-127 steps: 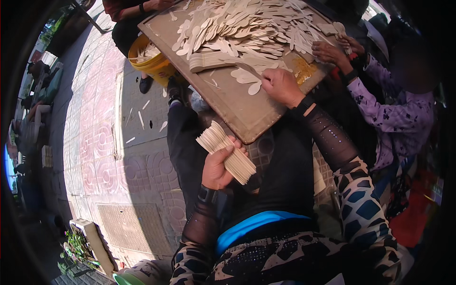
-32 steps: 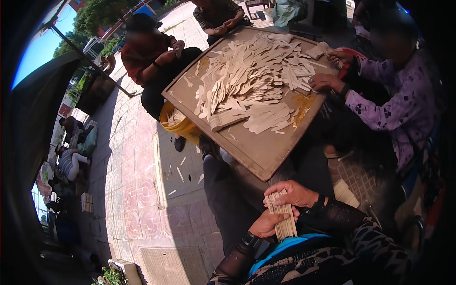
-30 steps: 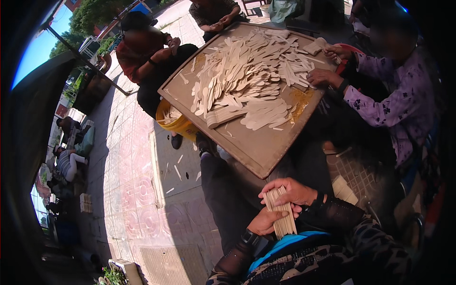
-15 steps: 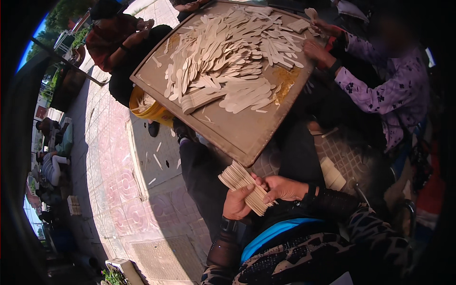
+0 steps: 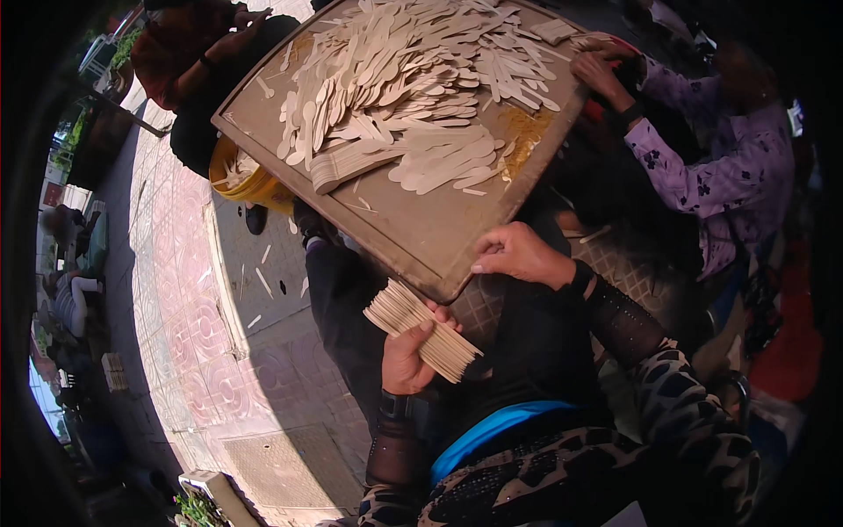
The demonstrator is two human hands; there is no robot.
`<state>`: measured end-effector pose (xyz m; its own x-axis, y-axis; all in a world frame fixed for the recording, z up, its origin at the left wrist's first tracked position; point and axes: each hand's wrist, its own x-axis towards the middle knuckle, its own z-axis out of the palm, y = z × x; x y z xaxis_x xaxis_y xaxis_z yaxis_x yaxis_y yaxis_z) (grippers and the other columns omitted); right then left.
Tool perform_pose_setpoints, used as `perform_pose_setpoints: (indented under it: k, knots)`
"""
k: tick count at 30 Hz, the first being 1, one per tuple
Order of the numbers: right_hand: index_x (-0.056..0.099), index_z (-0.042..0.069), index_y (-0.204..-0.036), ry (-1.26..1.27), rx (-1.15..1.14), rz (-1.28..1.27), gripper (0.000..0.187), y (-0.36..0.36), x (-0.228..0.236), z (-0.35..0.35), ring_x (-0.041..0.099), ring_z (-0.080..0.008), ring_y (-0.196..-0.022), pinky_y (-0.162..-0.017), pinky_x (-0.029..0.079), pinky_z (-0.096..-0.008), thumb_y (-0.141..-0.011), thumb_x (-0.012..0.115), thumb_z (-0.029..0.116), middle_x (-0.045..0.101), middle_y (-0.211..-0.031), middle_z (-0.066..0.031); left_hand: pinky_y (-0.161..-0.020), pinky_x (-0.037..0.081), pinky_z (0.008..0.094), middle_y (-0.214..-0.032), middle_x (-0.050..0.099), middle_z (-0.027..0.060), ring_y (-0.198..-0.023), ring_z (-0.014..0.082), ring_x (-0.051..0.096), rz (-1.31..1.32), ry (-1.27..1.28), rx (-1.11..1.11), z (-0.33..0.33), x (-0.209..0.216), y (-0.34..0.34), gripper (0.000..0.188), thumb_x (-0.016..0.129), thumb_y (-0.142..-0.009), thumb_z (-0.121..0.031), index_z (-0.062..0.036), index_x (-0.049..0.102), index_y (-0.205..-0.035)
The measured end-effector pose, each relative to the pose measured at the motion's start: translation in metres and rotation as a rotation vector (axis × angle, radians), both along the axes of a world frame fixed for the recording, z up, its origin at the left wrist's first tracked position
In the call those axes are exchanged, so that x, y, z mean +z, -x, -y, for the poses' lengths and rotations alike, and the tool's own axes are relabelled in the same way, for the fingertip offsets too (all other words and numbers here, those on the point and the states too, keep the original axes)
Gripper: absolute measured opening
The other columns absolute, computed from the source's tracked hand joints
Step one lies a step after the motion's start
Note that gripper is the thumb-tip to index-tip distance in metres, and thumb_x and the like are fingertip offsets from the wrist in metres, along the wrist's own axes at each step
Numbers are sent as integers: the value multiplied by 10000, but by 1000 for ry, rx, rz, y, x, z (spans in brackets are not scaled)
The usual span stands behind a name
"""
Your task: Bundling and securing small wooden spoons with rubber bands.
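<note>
A thick bundle of flat wooden spoons (image 5: 421, 329) sits in my left hand (image 5: 407, 358), with the thumb across it and fingers curled round the far side. The bundle is tilted, just below the near corner of a brown tabletop (image 5: 413, 233). My right hand (image 5: 527, 255) is apart from the bundle, beside that corner. Its fingers are bent together in a pinch; whether anything small is between them is hidden. On the tabletop lies a large loose pile of wooden spoons (image 5: 386, 88), with a neat stacked row (image 5: 351, 165) at its near left edge.
A yellow bucket (image 5: 263, 189) with wooden pieces stands under the table's left edge. Loose sticks (image 5: 263, 281) lie on the pavement. A person in a floral lilac sleeve (image 5: 676, 176) works at the right; another in dark red (image 5: 167, 66) sits at the far left.
My right hand has let go of the bundle and moved up and right to the table corner. My left hand keeps the bundle. The view has shifted slightly.
</note>
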<state>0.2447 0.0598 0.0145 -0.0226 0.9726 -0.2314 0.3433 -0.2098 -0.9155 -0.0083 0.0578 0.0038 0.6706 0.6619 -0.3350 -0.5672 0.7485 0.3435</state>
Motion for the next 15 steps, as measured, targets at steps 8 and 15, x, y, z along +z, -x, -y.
perform_pose_setpoints:
  k: [8,15]
  knots:
    - [649,25,-867,-305,-145,1028,186,-80,-31,-131,603,-401,-868,-742,498,-467,-732,521,18,615,-833,-188,-906,489,455,-952,581,111,-923,264,589,-26,22,-4,-8,-8,-3,321,629,-811,-21,4,525,-1114]
    - [627,33,-780,-412,-46,1012,112,-79,-20,-124,597,-372,-835,-690,481,-471,-707,544,43,613,-801,-167,-908,491,450,-961,585,112,-922,272,594,-64,12,-1,-14,-13,-4,342,634,-807,-32,11,524,-1128]
